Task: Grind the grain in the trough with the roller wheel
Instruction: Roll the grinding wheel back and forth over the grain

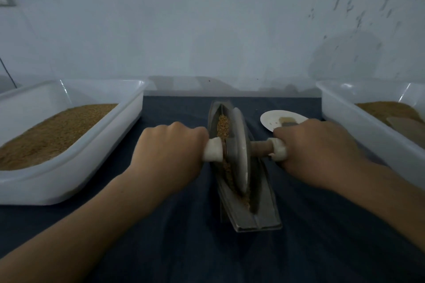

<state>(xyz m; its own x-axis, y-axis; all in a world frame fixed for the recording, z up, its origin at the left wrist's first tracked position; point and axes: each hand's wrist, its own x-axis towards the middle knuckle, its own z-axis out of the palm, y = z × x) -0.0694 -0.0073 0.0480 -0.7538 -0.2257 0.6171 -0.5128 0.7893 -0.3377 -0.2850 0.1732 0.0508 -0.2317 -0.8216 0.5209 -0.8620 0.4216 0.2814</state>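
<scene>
A long, narrow metal trough (264, 204) lies lengthwise on the dark cloth in front of me. Tan grain (223, 127) lies along its groove. A grey roller wheel (240, 151) stands upright in the groove at the middle of the trough. An axle runs through the wheel, with a white-wrapped handle at each end. My left hand (170, 151) grips the left handle (212, 150). My right hand (317, 147) grips the right handle (279, 148).
A white plastic tub (76, 181) of brown grain stands at the left. A second white tub (368, 131) with brownish material stands at the right. A small white plate (273, 117) holding a brush lies behind my right hand. A pale wall rises close behind.
</scene>
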